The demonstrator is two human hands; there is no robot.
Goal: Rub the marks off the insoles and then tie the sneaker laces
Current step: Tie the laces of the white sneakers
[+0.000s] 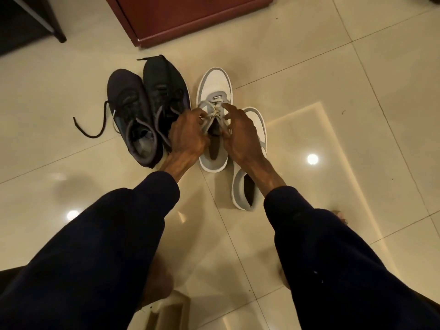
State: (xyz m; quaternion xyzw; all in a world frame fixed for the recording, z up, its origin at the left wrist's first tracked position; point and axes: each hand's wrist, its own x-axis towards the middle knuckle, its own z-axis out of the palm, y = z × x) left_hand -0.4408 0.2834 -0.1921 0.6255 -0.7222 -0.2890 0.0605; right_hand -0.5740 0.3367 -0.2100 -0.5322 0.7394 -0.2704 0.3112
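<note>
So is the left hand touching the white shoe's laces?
Touching. The head view shows the left hand with fingers curled, pinching the laces over the white sneaker.

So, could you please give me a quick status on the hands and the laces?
Left hand, right hand pinch the laces on white sneaker. No bow yet. Dark sneakers alongside.

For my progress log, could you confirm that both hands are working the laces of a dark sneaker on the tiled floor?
Not quite: in the head view the left hand and right hand are working the laces of a white-and-grey sneaker on the tiled floor; the dark sneakers lie beside it.
</note>
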